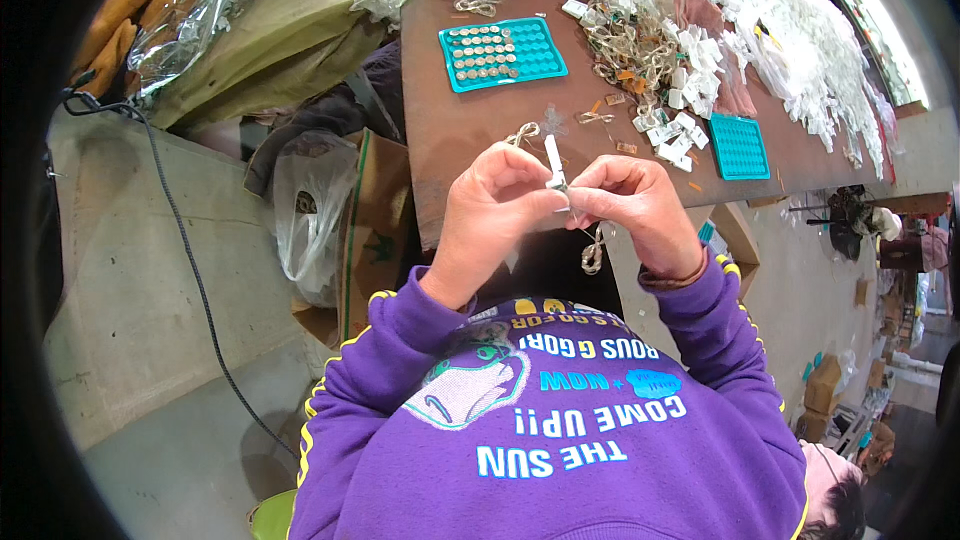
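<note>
In front of my chest, at the table's near edge, both hands meet fingertip to fingertip. My left hand (493, 208) is closed in a pinch on a small white plastic part (554, 154) that sticks up between the hands. My right hand (640, 206) is closed at its lower end, pinching a thin wire. Below the right fingers hangs a coiled bundle of pale wire (593, 253). What exactly sits between the fingertips is too small to make out. Another wire coil (522, 133) lies just beyond my left fingers.
On the brown table (440, 135), a teal tray (548, 52) carries rows of round metal discs, and a second teal tray (740, 147) lies at right. Piled wire bundles (625, 35) and white plastic housings (675, 140) spread between them. A plastic bag (312, 210) and cardboard box (372, 240) stand left.
</note>
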Motion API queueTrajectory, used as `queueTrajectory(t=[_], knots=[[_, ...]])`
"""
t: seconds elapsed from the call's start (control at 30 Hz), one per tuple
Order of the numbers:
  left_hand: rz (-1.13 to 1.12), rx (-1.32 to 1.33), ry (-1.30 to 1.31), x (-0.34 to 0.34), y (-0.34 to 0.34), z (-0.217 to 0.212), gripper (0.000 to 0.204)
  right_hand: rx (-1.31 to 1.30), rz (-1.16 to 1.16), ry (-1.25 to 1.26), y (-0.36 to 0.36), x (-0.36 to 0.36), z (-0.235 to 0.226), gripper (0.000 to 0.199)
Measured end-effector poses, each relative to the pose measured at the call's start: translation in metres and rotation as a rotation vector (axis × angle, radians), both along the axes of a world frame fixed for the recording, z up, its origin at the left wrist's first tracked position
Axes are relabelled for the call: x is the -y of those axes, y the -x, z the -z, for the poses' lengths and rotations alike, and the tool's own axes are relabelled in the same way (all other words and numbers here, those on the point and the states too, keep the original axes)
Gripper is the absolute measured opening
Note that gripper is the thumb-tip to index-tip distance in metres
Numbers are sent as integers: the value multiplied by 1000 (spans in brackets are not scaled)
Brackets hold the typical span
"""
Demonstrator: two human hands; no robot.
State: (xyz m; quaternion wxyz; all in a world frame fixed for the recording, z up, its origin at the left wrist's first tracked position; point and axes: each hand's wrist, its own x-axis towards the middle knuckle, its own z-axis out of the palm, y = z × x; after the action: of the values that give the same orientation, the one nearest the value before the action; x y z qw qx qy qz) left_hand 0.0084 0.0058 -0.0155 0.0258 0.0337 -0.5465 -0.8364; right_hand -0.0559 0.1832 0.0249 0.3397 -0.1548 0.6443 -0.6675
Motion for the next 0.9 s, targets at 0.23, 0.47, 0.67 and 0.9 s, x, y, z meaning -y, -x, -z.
queueTrajectory(t=[0.23, 0.47, 0.67, 0.9], knots=[[170, -69, -51, 4, -2, -4, 18, 418, -131, 123, 5, -5, 11, 19], [233, -67, -179, 3, -3, -1, 12, 512, -99, 201, -6, 2, 34, 27], [-119, -75, -61, -10, -1, 7, 12, 147, 23, 84, -5, -6, 10, 39], [-171, -99, -4, -14, 2, 11, 11, -243, 175, -223, -22, 4, 13, 12]])
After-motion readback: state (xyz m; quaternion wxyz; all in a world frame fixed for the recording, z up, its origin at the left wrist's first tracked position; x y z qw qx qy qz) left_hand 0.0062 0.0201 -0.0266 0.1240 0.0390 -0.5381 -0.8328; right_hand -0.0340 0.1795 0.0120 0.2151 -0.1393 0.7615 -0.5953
